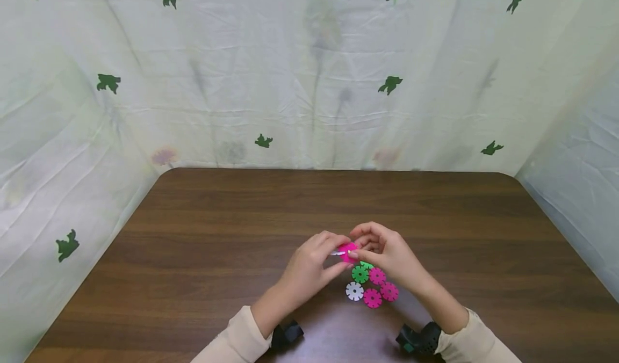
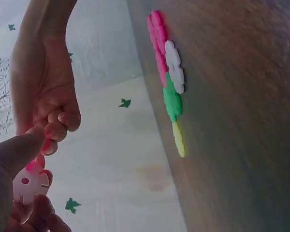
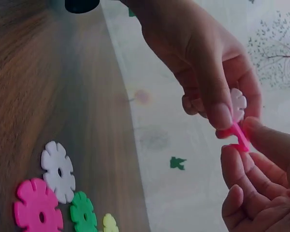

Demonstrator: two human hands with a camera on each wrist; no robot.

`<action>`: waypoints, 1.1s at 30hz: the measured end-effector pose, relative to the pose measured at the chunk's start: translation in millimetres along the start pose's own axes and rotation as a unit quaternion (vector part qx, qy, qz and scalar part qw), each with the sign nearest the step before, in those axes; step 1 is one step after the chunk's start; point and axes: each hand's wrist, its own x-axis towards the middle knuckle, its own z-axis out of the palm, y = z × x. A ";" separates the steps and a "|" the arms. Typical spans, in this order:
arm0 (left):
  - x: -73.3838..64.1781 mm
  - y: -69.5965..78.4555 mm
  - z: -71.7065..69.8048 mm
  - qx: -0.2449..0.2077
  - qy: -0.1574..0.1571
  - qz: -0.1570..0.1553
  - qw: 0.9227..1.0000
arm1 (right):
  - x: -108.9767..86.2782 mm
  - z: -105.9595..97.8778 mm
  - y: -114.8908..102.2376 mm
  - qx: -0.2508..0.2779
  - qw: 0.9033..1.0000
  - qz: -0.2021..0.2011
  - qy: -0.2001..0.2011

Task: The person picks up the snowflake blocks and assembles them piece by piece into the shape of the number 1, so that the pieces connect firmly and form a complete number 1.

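Over the table, my left hand (image 1: pixel 311 258) grips a white notched flower-shaped disc (image 3: pixel 238 102) with its thumb and fingers. Against that disc, a bright pink notched disc (image 1: pixel 347 252) stands at an angle. My right hand (image 1: pixel 387 250) pinches the pink disc between thumb and fingertips, its other fingers curled. Both hands meet at these two pieces, and fingers hide part of each. In the left wrist view the white disc (image 2: pixel 29 187) shows its centre hole, beside the left thumb (image 2: pixel 14 154).
Just below the hands, loose discs lie on the brown table (image 1: pixel 217 234): a white one (image 1: pixel 354 291), a green one (image 1: pixel 360 274), a yellow one (image 2: pixel 179 140) and several pink ones (image 1: pixel 372 298). A patterned white curtain (image 1: pixel 290 73) hangs behind.
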 end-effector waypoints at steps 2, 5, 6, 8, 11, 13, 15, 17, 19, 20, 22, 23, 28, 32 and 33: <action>0.3 -0.7 -1.1 0.011 0.006 -0.003 1.000 | -3.6 -3.9 0.1 -0.028 0.999 -0.016 0.003; 0.2 -2.5 -3.5 0.019 0.009 -0.016 1.000 | -11.5 -12.7 3.4 -0.088 0.995 -0.051 0.015; 0.1 -2.9 -4.4 0.020 0.009 -0.021 1.000 | -14.8 -16.0 5.5 -0.109 0.992 -0.061 0.017; -0.1 -3.5 -5.9 0.024 0.007 -0.028 0.999 | -22.8 -22.2 10.2 -0.153 0.985 -0.075 0.022; -0.4 -4.3 -7.5 0.026 0.003 -0.034 0.999 | -35.3 -28.9 19.7 -0.204 0.975 -0.083 0.023; -0.3 -4.4 -8.2 0.027 0.000 -0.035 0.999 | -43.2 -31.1 26.8 -0.226 0.970 -0.084 0.020; -0.5 -5.3 -8.3 0.027 -0.001 -0.035 0.999 | -50.0 -31.6 34.4 -0.234 0.969 -0.083 0.013; -0.8 -6.1 -8.3 0.028 -0.002 -0.035 0.999 | -56.2 -30.7 41.4 -0.238 0.968 -0.075 0.005; -1.1 -6.8 -8.1 0.030 -0.003 -0.035 0.999 | -61.6 -29.1 47.7 -0.239 0.969 -0.056 -0.005; -1.3 -7.2 -8.0 0.031 -0.003 -0.034 0.999 | -63.9 -28.2 50.3 -0.242 0.969 -0.045 -0.010; -1.5 -8.0 -7.8 0.031 -0.003 -0.032 0.999 | -67.4 -26.2 54.6 -0.252 0.967 -0.025 -0.019; -1.8 -8.7 -7.5 0.032 -0.002 -0.030 0.999 | -68.7 -25.3 56.2 -0.259 0.965 -0.017 -0.021; -1.8 -9.3 -7.8 0.023 -0.009 -0.036 0.999 | -70.1 -23.4 56.0 -0.262 0.964 0.018 -0.032; -1.2 -8.6 -7.8 0.016 -0.025 -0.048 0.998 | -66.5 -24.0 53.3 -0.224 0.973 0.020 -0.049; -1.1 -8.6 -7.6 0.017 -0.030 -0.049 0.998 | -65.2 -24.3 52.4 -0.214 0.975 0.016 -0.054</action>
